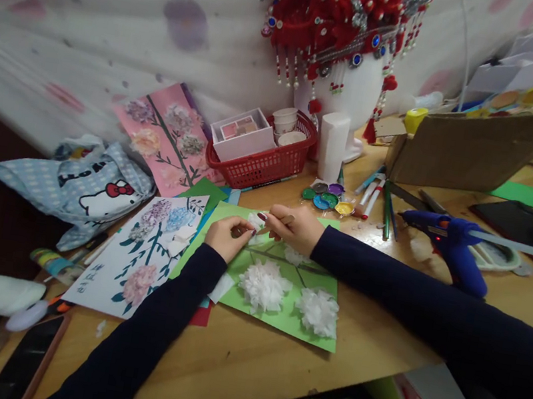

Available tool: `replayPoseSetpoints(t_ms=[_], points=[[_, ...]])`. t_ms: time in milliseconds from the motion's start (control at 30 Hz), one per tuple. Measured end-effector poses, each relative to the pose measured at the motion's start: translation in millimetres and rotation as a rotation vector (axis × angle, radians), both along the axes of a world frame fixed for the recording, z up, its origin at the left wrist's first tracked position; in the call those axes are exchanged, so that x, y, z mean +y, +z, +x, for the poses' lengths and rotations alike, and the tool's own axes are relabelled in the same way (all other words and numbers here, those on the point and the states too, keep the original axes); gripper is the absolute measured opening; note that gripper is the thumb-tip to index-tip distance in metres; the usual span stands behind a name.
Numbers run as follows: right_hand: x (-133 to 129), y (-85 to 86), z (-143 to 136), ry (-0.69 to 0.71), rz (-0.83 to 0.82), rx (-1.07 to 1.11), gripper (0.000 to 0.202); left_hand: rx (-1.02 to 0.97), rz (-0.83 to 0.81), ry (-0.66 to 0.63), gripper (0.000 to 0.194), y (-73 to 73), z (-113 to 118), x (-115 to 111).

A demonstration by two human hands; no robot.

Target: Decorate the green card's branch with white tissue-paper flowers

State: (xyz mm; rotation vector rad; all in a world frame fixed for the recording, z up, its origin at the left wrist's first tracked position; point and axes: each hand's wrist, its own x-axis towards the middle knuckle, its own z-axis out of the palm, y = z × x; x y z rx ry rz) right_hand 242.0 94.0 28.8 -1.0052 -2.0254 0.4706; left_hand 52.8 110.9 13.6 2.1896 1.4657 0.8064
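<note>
Over the upper part of a light green sheet of paper (223, 219), my left hand (230, 237) and my right hand (296, 228) meet at the fingertips. A small piece of white tissue paper (257, 221) shows between them, pinched by the left fingers. The right fingers are closed too, and a thin tan tip shows near them; what it belongs to is too small to tell. White ruffled paper flowers, one on the left (265, 285) and one on the right (319, 312), sit on the sheet by drawn dark stems. Another white flower (296, 256) is partly under my right wrist.
Left lie a white flower picture (104, 268), a pink one (155, 135) and a blue checked bag (110, 192). Behind are a red basket (261, 166), paint pots (327, 197) and a head stand with red headdress (365, 87). Right are markers (373, 196), a blue glue gun (447, 238) and a cardboard box (466, 153).
</note>
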Motion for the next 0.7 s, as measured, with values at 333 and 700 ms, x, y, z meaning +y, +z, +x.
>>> replayPoseSetpoints(t_ms=[333, 700], points=[[0.6, -3.8, -0.7, 0.066, -0.026, -0.018, 0.031, 0.047, 0.083, 0.053, 0.027, 3.9, -5.6, -1.9], [4.2, 6.9, -16.1, 0.051, -0.057, -0.135, 0.027, 0.368, -0.058, -0.267, 0.087, 1.8, -30.3, 11.1]])
